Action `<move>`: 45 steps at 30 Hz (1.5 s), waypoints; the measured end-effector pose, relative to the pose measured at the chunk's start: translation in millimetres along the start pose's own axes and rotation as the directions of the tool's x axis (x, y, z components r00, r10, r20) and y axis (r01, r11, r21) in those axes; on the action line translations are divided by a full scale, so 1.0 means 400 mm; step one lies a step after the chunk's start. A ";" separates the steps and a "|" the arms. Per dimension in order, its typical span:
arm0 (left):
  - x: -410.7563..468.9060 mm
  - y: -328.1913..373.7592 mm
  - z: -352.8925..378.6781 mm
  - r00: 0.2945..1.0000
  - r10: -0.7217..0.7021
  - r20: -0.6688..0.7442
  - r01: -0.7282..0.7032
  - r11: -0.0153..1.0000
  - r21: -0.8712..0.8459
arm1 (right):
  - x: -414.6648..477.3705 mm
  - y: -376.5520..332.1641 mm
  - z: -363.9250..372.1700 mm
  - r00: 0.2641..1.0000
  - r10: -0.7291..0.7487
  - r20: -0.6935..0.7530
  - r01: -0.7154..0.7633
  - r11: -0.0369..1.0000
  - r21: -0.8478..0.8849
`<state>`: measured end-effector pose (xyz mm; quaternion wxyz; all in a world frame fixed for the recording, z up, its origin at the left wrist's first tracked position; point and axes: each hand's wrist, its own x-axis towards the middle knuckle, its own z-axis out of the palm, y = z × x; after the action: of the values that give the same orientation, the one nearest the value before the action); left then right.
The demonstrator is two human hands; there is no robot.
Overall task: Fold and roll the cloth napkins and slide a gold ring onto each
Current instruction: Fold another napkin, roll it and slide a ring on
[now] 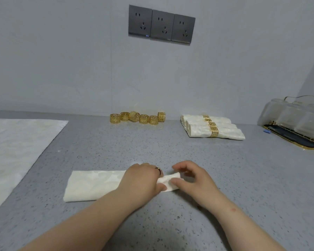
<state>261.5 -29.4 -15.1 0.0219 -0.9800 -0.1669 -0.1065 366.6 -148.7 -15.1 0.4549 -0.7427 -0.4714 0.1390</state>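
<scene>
A folded white napkin point(92, 185) lies as a long strip on the grey counter in front of me. Its right end is curled into a small roll point(169, 183). My left hand point(141, 180) lies over the strip and grips the roll from the left. My right hand point(190, 178) pinches the roll's right side between thumb and fingers. Several loose gold rings point(137, 117) stand in a row by the back wall. Three rolled napkins with gold rings point(212, 127) lie side by side at the back right.
A stack of flat white napkins point(16, 147) lies at the left edge of the counter point(243, 178). A gold-rimmed tray with clear glass containers point(297, 124) stands at the far right. Three wall sockets point(161, 25) sit above the rings.
</scene>
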 end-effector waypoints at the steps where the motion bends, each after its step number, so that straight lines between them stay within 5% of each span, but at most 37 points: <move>1: 0.000 -0.017 -0.002 1.000 -0.021 -0.008 0.021 1.000 0.005 | 0.009 0.001 -0.006 1.000 0.007 -0.016 -0.007 1.000 0.000; 10: 0.057 -0.219 0.021 0.963 -0.261 -0.072 0.256 0.965 -0.061 | 0.233 0.052 -0.033 0.986 0.164 -0.035 -0.165 0.916 -0.364; 23: 0.112 -0.325 0.096 0.964 -0.221 -0.150 0.176 0.948 -0.265 | 0.676 0.101 0.108 0.999 -0.006 -0.033 -0.021 0.655 -0.755; 31: 0.108 -0.326 0.103 0.933 -0.305 -0.194 0.235 0.919 -0.316 | 0.736 0.105 0.125 0.993 -0.038 -0.116 -0.070 0.595 -0.801; 37: 0.103 -0.323 0.094 0.935 -0.308 -0.177 0.263 0.935 -0.236 | 0.708 0.109 0.116 0.987 -0.077 -0.140 -0.056 0.652 -0.756; 40: 0.101 -0.314 0.082 0.932 -0.338 -0.134 0.280 0.902 -0.327 | 0.659 0.091 0.107 0.989 -0.054 -0.136 -0.049 0.754 -0.655; 43: 0.103 -0.306 0.072 0.916 -0.398 -0.049 0.330 0.818 -0.471 | 0.575 0.055 0.104 0.979 0.056 -0.195 -0.117 0.941 -0.318; 45: 0.097 -0.298 0.058 0.905 -0.424 -0.033 0.335 0.759 -0.558 | 0.491 0.021 0.108 0.961 0.197 -0.192 -0.206 0.978 -0.025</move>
<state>262.3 97.4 -28.5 -0.2638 -0.8796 -0.3233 -0.2283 445.6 36.1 -1.9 0.4644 -0.8066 -0.3510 0.1029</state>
